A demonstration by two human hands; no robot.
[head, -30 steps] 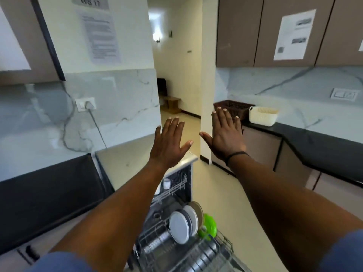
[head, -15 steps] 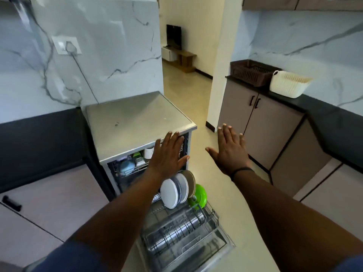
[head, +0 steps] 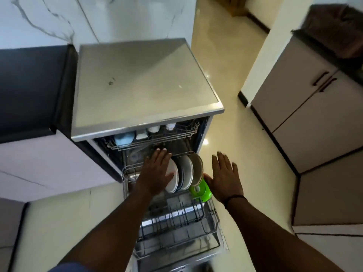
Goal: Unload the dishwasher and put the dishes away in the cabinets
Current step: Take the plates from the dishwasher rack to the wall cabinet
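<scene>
The dishwasher [head: 137,79] stands open with its lower rack [head: 176,222] pulled out over the lowered door. Several plates [head: 186,173] stand on edge at the rack's far end, white, grey and beige, with a green cup [head: 200,191] beside them. My left hand [head: 155,171] hovers flat over the leftmost white plate, fingers straight, holding nothing. My right hand [head: 224,177] is spread flat just right of the green cup, empty too. The upper rack [head: 155,137] inside holds a blue bowl [head: 123,139] and small white cups.
A black countertop [head: 29,85] with pale cabinet fronts lies to the left. Grey lower cabinets [head: 314,118] with dark handles stand to the right under a dark counter. Glossy cream floor [head: 225,55] runs between them toward a hallway.
My view has tilted down from the wall to the dishwasher. Both hands have come down from chest height to just above the lower rack's plates, still flat and empty.
</scene>
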